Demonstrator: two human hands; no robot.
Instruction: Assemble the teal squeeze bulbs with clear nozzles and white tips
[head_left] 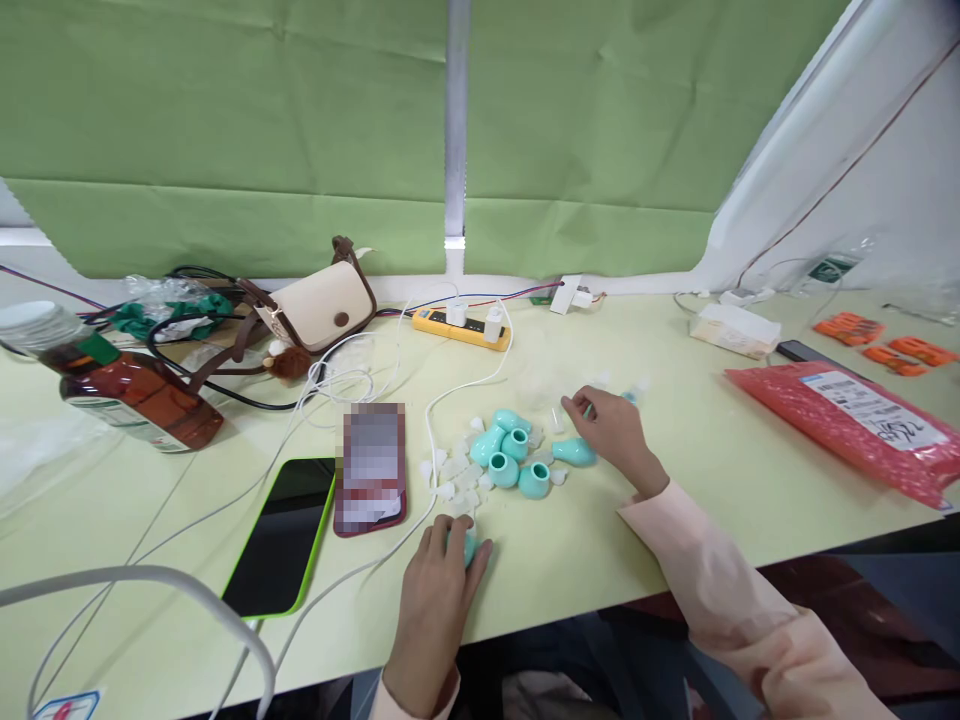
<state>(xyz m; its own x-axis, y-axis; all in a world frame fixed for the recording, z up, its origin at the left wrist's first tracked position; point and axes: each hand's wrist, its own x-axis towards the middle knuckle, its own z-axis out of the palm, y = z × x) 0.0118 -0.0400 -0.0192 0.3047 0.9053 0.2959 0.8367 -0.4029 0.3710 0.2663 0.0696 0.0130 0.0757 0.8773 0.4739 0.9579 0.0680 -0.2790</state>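
Observation:
My left hand [442, 580] rests near the table's front edge, its fingers curled around a teal plastic piece [470, 547]. Farther out, my right hand [611, 432] reaches over the table with its fingertips pinched together, touching a small item I cannot make out; a teal piece [573, 452] lies just under its palm. Between the hands sits a cluster of several teal plastic parts [510, 455] mixed with small white translucent caps [459, 472].
A phone with a green case [283, 535] and a red phone [371, 470] lie left of the parts, with white cables across them. A brown bottle [127, 395], a cream handbag [322, 310], a yellow power strip [461, 328] and a red padded bag [855, 415] stand around.

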